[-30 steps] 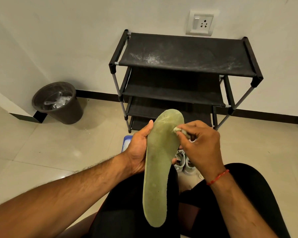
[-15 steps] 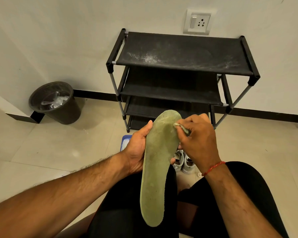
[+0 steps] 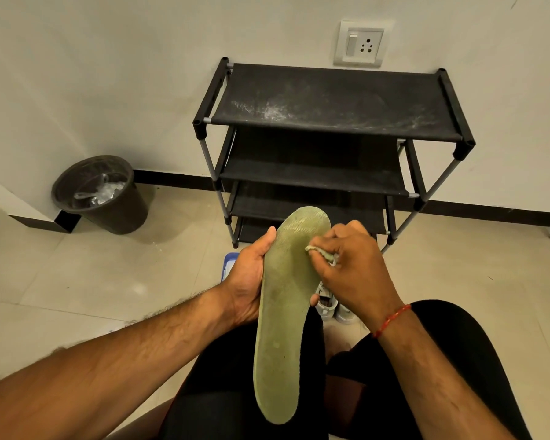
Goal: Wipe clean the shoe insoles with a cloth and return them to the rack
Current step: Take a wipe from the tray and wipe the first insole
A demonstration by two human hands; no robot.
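One long pale-green foam insole (image 3: 286, 312) is held over the lap and touched with a small cloth.

The insole's heel end hangs between the two knees in black shorts (image 3: 229, 382). The left hand (image 3: 248, 277) grips its left edge, and the right hand (image 3: 353, 274), with one red thread (image 3: 391, 320) on the wrist, pinches one small crumpled greenish cloth (image 3: 319, 251) against its toe part. Behind the hands, partly hidden, two pale grey shoes (image 3: 334, 308) and one blue object (image 3: 227, 265) lie on the tiled floor (image 3: 108, 281). Farther stands one black fabric shoe rack (image 3: 331, 103) with at least three shelves and a dusty top. One dark round waste bin (image 3: 102, 198) stands left, near the wall, and one white wall socket (image 3: 359, 43) is above the rack.
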